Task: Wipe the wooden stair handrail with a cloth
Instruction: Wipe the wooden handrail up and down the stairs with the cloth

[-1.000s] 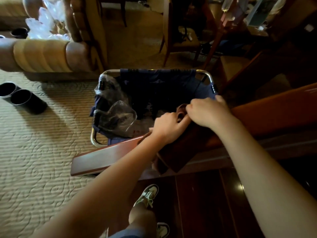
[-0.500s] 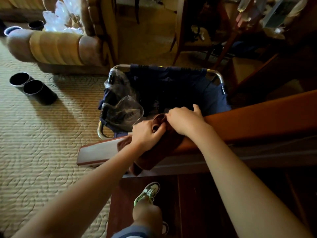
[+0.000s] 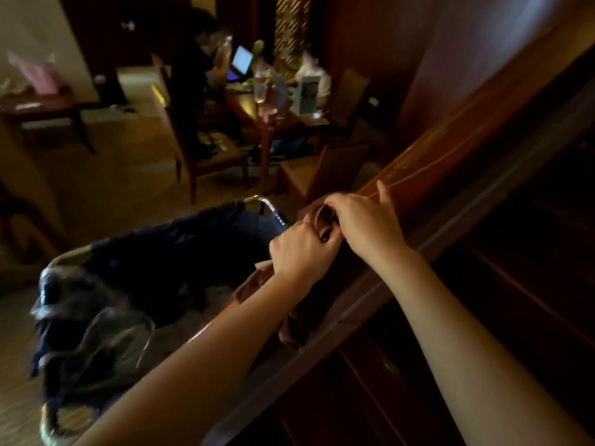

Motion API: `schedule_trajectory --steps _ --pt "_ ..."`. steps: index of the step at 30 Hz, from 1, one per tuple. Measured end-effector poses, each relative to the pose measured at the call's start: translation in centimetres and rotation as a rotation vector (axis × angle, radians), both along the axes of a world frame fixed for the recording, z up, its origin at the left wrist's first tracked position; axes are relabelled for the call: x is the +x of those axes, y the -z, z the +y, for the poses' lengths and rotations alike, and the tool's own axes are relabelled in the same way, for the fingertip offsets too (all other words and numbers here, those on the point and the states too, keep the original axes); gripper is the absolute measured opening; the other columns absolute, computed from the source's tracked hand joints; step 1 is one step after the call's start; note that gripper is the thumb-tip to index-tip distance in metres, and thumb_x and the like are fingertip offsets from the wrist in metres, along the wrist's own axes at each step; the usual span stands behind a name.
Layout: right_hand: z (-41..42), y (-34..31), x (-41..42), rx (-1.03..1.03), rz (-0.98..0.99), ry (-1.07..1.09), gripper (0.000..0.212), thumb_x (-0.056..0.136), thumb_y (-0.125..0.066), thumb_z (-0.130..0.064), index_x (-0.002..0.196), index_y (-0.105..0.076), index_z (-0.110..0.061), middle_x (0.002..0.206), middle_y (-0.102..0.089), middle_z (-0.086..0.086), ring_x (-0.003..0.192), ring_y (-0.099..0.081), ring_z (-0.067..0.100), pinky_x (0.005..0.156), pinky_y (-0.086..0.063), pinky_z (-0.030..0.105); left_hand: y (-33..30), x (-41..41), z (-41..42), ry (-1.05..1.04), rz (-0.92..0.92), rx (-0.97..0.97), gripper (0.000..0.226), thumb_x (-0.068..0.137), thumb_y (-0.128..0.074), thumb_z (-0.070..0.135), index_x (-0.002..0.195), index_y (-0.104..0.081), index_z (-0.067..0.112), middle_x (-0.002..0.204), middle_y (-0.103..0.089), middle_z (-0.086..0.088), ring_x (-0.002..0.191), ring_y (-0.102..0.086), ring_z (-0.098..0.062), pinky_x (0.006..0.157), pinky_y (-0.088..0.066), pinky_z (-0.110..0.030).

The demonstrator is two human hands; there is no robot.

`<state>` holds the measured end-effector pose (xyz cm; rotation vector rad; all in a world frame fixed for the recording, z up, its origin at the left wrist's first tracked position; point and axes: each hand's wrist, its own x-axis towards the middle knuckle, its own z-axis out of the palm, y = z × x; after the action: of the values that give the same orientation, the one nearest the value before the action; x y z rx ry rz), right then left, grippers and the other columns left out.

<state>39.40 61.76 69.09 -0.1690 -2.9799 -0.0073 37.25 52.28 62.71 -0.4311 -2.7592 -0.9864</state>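
Your fingers (image 3: 325, 201) curl into a bunched reddish-brown cloth (image 3: 323, 217), left hand (image 3: 299, 249) and right hand (image 3: 363, 220) both gripping it on the polished wooden stair handrail (image 3: 450, 162); since a second ago your view has swung upward along the rail, suggesting wiping is about to start; a dark fabric laundry cart (image 3: 180, 252) stands just beyond on patterned carpet; a cluttered table sits farther back.

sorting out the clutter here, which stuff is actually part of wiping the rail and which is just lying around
Part of the job:
brown cloth
wooden handrail
left hand
right hand

Just lying about:
laundry cart
wooden chair
cluttered table
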Motion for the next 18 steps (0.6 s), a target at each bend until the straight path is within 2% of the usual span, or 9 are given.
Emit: schedule_trajectory --steps 4,7,9,11,12,13,16,18 --pt "4.8 -3.9 0.2 -0.072 0.103 0.139 0.033 0.099 -0.034 -0.023 0.124 -0.055 -0.029 0.115 -0.066 -0.004 0.116 -0.055 0.018 0.116 -0.006 0.041 -3.3 -2.3 5.5 0.165 0.041 -0.024 0.055 0.087 -0.036 0.062 0.124 -0.048 0.025 0.112 -0.064 -0.001 0.099 -0.061 -0.025 0.072 -0.036 -0.034" --pt "5.5 -4.3 0.9 -0.125 0.163 0.151 0.037 0.099 -0.034 -0.017 0.127 -0.055 -0.026 0.117 -0.066 -0.002 0.116 -0.055 0.019 0.117 -0.007 0.037 -3.8 -3.0 5.5 0.327 0.065 -0.046 0.063 0.084 -0.033 0.064 0.135 -0.038 0.026 0.127 -0.056 -0.001 0.11 -0.056 -0.025 0.078 -0.041 -0.036" --pt "4.8 -2.7 1.9 -0.138 0.244 0.16 0.039 0.095 -0.041 -0.009 0.129 -0.055 -0.022 0.123 -0.064 -0.002 0.119 -0.055 0.016 0.117 -0.008 0.037 -2.8 -2.8 3.9 0.459 0.071 -0.079 0.079 0.076 -0.024 0.07 0.143 -0.025 0.028 0.143 -0.043 0.001 0.127 -0.045 -0.021 0.09 -0.043 -0.037" --pt "3.9 -0.3 3.6 -0.136 0.356 0.143 0.042 0.087 -0.054 0.0 0.125 -0.06 -0.017 0.12 -0.065 0.001 0.117 -0.058 0.015 0.116 -0.015 0.043 -1.6 -1.9 2.3 0.52 0.106 -0.139 0.09 0.072 -0.02 0.073 0.149 -0.013 0.027 0.154 -0.025 0.0 0.14 -0.026 -0.018 0.107 -0.033 -0.039" --pt "3.6 0.9 4.5 -0.138 0.426 0.137 0.044 0.081 -0.06 0.004 0.122 -0.062 -0.014 0.117 -0.067 0.003 0.114 -0.06 0.016 0.113 -0.021 0.048 -1.1 -1.4 1.9 0.525 0.136 -0.187 0.092 0.072 -0.021 0.073 0.149 -0.01 0.026 0.156 -0.021 -0.001 0.142 -0.021 -0.019 0.111 -0.028 -0.04" --pt "3.4 1.9 5.3 -0.146 0.493 0.142 0.047 0.077 -0.064 0.008 0.12 -0.063 -0.012 0.114 -0.068 0.004 0.111 -0.062 0.018 0.11 -0.026 0.051 -0.8 -1.0 1.7 0.513 0.184 -0.233 0.092 0.072 -0.024 0.073 0.149 -0.012 0.024 0.155 -0.022 -0.004 0.142 -0.022 -0.023 0.111 -0.027 -0.041" --pt "3.9 2.9 6.1 -0.17 0.57 0.17 0.054 0.074 -0.065 0.012 0.122 -0.061 -0.012 0.116 -0.067 0.003 0.11 -0.063 0.02 0.105 -0.028 0.053 -0.8 -0.7 2.9 0.463 0.372 -0.251 0.088 0.076 -0.036 0.071 0.145 -0.03 0.018 0.146 -0.039 -0.013 0.132 -0.04 -0.033 0.102 -0.04 -0.048" --pt "5.0 1.9 5.5 -0.177 0.532 0.214 0.057 0.076 -0.061 0.011 0.128 -0.057 -0.014 0.123 -0.064 0.002 0.117 -0.058 0.019 0.11 -0.023 0.05 -1.8 -1.2 4.4 0.492 0.363 -0.251 0.086 0.079 -0.044 0.069 0.147 -0.024 0.019 0.15 -0.032 -0.013 0.137 -0.034 -0.032 0.105 -0.037 -0.046"
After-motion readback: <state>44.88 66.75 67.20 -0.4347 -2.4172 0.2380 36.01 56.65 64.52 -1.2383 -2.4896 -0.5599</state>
